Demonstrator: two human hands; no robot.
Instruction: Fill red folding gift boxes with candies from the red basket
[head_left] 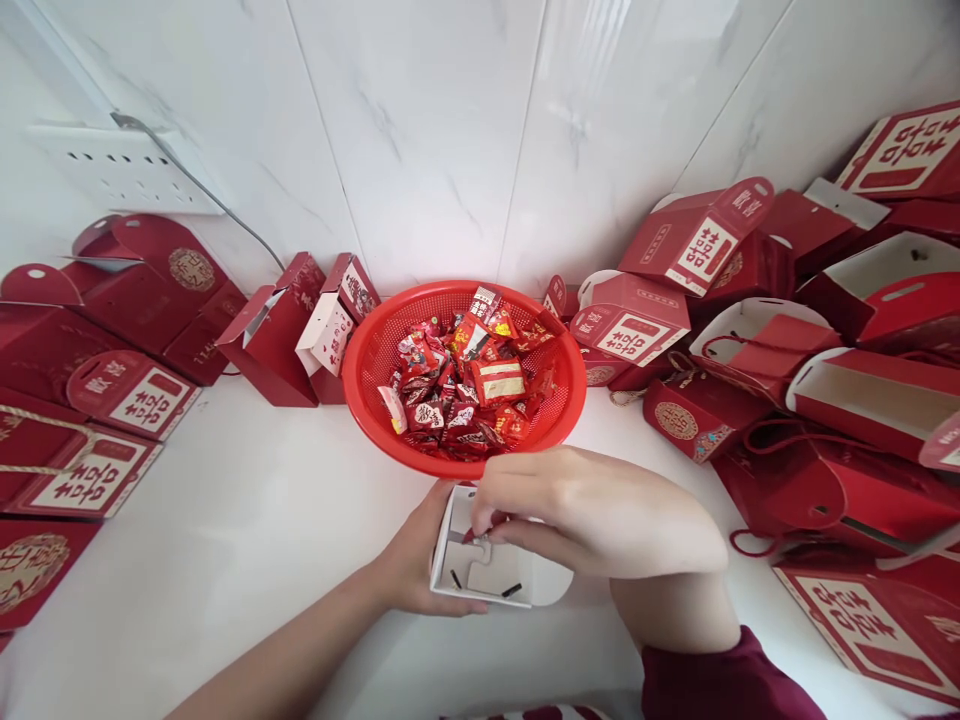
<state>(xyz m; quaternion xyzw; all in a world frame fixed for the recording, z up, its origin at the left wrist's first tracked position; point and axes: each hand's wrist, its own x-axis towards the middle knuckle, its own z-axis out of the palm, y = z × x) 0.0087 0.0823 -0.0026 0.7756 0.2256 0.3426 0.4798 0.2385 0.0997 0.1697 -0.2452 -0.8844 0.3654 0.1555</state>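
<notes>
A small gift box (487, 580) with a white inside faces me, its top open, just in front of the basket. My left hand (416, 560) grips this box from its left side, fingers behind and thumb along the near edge. Over the opening, my right hand (555, 510) pinches a small dark red piece (470, 536), apparently a wrapped candy mostly hidden by the fingers. Two short black bits lie at the bottom of the box. Beyond both hands stands a red plastic basket (360, 415) holding many wrapped candies (450, 400).
Red gift boxes (97, 400) stand along the left, with two more boxes (281, 335) beside the basket. A heap of red boxes (750, 400) covers the right side. Behind are a tiled wall (420, 130) and a socket panel (127, 165) with a cable.
</notes>
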